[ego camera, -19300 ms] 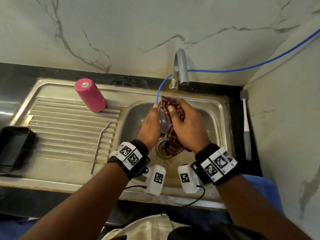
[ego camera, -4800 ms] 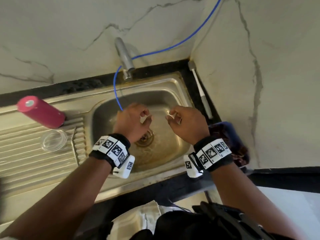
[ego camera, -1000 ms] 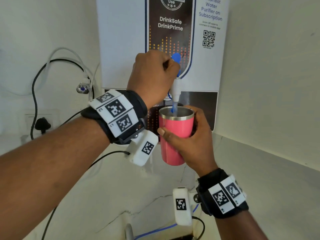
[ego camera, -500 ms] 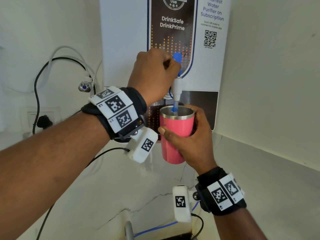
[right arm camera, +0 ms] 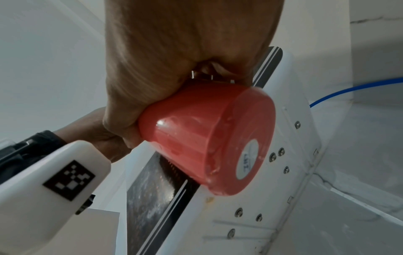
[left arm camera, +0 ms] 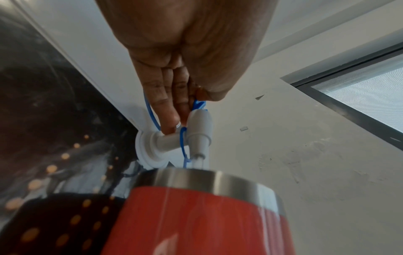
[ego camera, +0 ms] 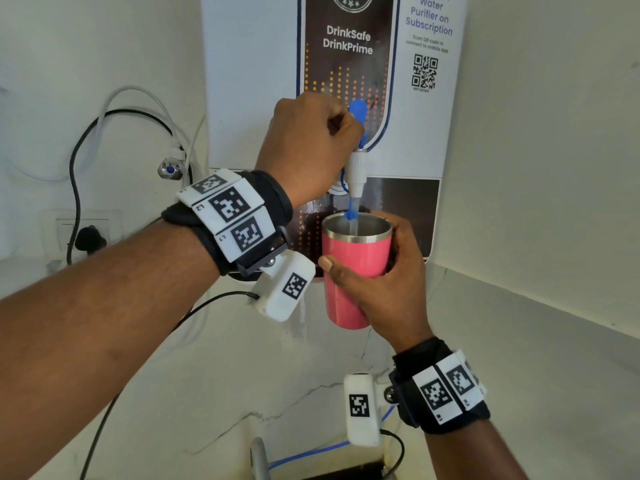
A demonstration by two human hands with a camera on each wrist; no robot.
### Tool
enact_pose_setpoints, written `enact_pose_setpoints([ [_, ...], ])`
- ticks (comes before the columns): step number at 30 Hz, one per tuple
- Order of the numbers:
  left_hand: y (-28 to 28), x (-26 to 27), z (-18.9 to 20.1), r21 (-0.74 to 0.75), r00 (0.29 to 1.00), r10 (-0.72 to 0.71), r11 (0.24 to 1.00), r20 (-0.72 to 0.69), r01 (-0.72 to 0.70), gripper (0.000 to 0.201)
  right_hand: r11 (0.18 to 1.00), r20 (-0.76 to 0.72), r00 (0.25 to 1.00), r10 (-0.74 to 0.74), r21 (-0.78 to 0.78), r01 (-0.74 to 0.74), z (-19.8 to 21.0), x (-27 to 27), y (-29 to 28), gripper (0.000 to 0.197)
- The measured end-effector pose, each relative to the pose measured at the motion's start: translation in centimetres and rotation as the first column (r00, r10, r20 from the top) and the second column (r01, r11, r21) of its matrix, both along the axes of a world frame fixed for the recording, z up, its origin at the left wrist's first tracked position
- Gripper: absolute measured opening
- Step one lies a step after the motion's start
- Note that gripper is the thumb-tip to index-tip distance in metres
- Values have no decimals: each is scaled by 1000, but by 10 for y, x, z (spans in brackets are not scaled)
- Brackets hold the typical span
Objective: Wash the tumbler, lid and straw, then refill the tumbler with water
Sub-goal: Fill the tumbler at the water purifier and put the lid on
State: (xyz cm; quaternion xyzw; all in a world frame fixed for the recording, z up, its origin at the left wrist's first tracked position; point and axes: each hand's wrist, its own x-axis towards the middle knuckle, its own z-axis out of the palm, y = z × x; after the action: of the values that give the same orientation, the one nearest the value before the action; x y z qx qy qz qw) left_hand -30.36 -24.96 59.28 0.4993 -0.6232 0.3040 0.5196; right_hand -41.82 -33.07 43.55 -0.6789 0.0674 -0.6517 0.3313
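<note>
Tumbler under the purifier tap, water running in.

The right hand (ego camera: 388, 289) wraps thumb and fingers around the pink tumbler (ego camera: 353, 271), holding it upright in the air just below the white tap (ego camera: 356, 171) of the wall-mounted water purifier (ego camera: 346, 46). A thin stream drops from the spout into the steel-rimmed mouth. The left hand (ego camera: 311, 147) is up at the tap, fingers curled and pinching the blue lever (ego camera: 358, 114) with the thumb. Black and white cables (ego camera: 104, 133) loop on the wall to the left. From the right wrist, a round sticker (right arm camera: 248, 160) shows on the tumbler's base.
</note>
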Motion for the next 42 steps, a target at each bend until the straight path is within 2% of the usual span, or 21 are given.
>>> enact_pose_setpoints([
  [42, -5, 5, 2, -28, 999, -7, 1000, 39, 8, 31, 1000, 46, 999, 19, -20, -18, -7, 1, 2, 84],
])
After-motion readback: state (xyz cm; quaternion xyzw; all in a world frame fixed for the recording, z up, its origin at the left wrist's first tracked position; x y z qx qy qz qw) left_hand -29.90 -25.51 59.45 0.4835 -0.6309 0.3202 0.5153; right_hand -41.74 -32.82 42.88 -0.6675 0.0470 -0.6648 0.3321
